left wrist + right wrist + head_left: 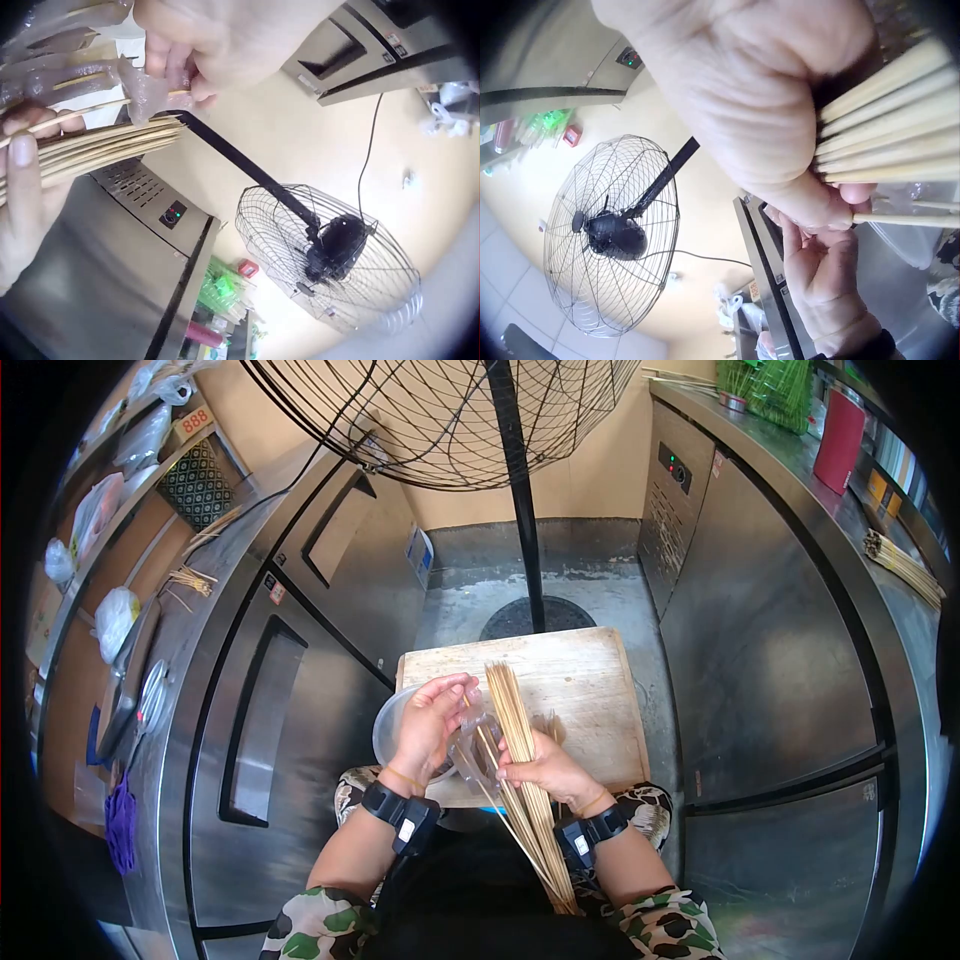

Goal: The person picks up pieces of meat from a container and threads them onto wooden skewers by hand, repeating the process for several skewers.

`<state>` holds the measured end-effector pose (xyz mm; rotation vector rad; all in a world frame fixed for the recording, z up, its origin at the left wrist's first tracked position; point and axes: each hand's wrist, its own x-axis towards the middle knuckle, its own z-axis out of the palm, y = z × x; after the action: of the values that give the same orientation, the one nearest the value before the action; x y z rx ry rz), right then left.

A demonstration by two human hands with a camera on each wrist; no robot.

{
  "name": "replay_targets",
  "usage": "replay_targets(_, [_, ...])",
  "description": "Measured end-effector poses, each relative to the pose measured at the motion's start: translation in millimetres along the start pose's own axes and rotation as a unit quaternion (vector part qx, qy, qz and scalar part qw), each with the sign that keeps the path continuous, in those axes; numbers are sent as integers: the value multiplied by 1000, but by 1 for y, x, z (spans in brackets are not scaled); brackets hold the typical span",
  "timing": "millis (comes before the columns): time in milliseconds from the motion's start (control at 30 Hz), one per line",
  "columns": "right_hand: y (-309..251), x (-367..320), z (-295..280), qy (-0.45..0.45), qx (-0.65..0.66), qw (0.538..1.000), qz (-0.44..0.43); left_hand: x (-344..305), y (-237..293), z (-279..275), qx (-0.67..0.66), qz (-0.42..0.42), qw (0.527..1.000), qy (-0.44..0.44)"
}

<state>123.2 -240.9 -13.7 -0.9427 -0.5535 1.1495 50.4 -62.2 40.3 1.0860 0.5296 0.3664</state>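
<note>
My right hand [550, 765] grips a thick bundle of bamboo skewers [512, 710], points facing away from me. Between its thumb and fingers it also pinches a single skewer [907, 220]. A pale pink, glossy piece of raw meat [142, 91] is on that single skewer near its tip. My left hand [432, 728] pinches this meat with thumb and fingers, just beyond the bundle's tips in the left wrist view. Further skewers with similar meat [71, 81] lie behind, at that view's upper left. A translucent plastic bowl [385, 728] is partly hidden by the left hand.
A pale wooden board [590, 670] stands before my knees. Beyond it rises a wire-caged fan [450, 420] on a black pole. Steel cabinets [780, 630] flank both sides. More skewers [903, 568] lie on the right counter, and loose sticks [193, 580] on the left.
</note>
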Motion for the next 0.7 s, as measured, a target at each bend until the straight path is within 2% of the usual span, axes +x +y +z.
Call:
replay_targets(100, [1,0,-1,11,0,1000,-2,-8,-15,1,3,34,998,-45])
replay_targets(133, [1,0,-1,13,2,1000,-3,-14,-16,3,8,-5,999,-43])
replay_targets(367, [1,-1,-2,44,1,999,-8,-32,-26,7,42,59,997,6])
replay_targets(467, [2,0,-3,53,-12,998,-16,-28,-32,-2,93,42,995,-9])
replay_targets(567, [3,0,-6,76,-34,996,-12,-37,-31,6,252,95,959,-85])
replay_targets(633, [4,1,-7,88,-45,995,-13,-43,-39,3,353,91,914,-180])
replay_targets(700, [6,1,-8,92,-50,994,-24,-50,-37,3,372,68,908,-180])
